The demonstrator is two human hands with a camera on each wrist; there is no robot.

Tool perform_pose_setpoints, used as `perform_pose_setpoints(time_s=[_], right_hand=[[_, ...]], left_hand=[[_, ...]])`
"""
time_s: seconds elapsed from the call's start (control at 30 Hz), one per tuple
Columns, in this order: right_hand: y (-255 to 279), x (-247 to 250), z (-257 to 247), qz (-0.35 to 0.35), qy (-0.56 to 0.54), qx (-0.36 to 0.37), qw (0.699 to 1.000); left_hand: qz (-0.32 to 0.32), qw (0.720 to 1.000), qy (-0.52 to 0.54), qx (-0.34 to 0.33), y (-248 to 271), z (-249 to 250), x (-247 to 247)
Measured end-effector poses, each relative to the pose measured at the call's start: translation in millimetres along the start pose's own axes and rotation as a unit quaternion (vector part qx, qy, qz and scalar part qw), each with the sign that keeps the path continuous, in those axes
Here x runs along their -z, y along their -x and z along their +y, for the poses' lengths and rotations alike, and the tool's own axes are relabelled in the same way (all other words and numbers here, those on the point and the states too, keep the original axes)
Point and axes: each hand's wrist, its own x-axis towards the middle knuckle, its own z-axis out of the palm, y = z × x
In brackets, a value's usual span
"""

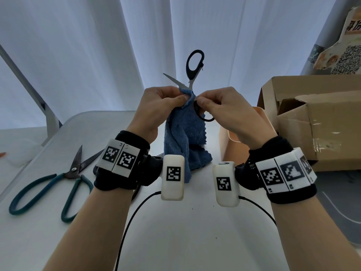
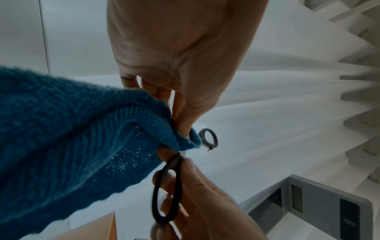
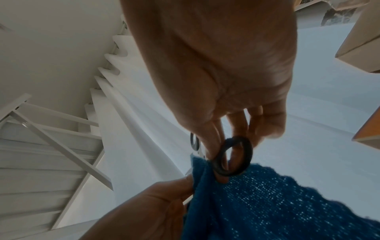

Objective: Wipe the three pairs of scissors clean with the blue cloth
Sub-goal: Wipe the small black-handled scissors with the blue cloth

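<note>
Black-handled scissors (image 1: 193, 65) are held up in the air, spread wide, with one handle loop at the top and one blade tip pointing up-left. My right hand (image 1: 201, 101) grips the lower handle loop (image 3: 234, 155). My left hand (image 1: 183, 98) pinches the blue cloth (image 1: 183, 137) around the scissors near the pivot, and the rest of the cloth hangs down to the table. In the left wrist view the cloth (image 2: 72, 138) is folded over the metal just above the lower loop (image 2: 166, 191). Teal-handled scissors (image 1: 52, 184) lie open on the table at the left.
A white table (image 1: 175, 241) lies under my arms, with a black cable (image 1: 132, 222) across it. A peach container (image 1: 230, 137) and an open cardboard box (image 1: 312, 124) stand at the right. Dark parts of another item (image 1: 135, 192) show under my left wrist. White curtains hang behind.
</note>
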Motion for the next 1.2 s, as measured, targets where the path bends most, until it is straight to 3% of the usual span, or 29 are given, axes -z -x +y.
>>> perform_pose_setpoints(time_s=[0.3, 0.53, 1.0, 1.2], right_hand=[[1.3, -3.2, 0.6, 0.019, -0.023, 0.000, 1.000], [2.0, -0.2, -0.9, 0.007, -0.051, 0.000, 0.999], [2.7, -2.1, -3.0, 0.010, -0.048, -0.005, 0.999], [3.3, -0.6, -3.8, 0.001, -0.050, -0.003, 0.999]], left_hand=[[-0.039, 0.998, -0.042, -0.017, 2.7, 1.5, -3.4], [-0.014, 1.000, -0.014, -0.005, 0.6, -1.2, -1.4], [-0.050, 0.998, -0.040, -0.017, -0.4, -2.3, 0.0], [-0.023, 0.997, -0.070, -0.027, -0.4, -3.6, -4.3]])
